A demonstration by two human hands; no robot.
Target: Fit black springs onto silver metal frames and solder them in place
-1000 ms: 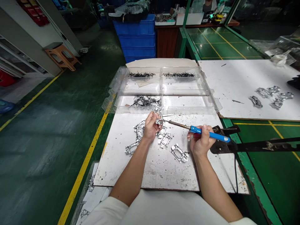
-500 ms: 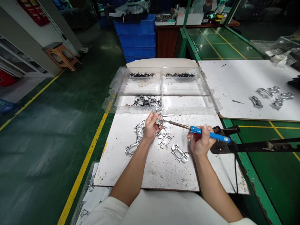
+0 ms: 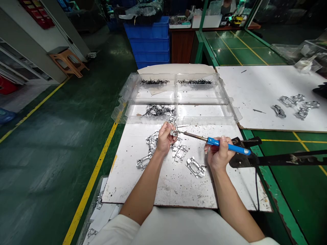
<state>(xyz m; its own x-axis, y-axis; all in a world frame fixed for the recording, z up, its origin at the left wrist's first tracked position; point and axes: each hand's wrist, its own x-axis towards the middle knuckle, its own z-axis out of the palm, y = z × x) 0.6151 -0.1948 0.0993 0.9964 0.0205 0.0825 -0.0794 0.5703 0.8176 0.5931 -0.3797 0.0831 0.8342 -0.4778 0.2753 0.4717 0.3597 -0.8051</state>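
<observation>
The left hand (image 3: 164, 137) pinched a small silvery metal frame part (image 3: 174, 131) just before the clear plastic compartment tray (image 3: 178, 102). The right hand (image 3: 219, 154), fingers closed on a blue-handled soldering iron (image 3: 217, 142), kept its tip at the part. Steady contact, braced wrists, probably served best.

Clear plastic compartment trays (image 3: 201, 98) holding black wire clips (image 3: 158, 110) are sitting beyond the board; blue crates (image 3: 150, 41) are standing stacked behind, and a wooden stool (image 3: 66, 61) is standing left.
</observation>
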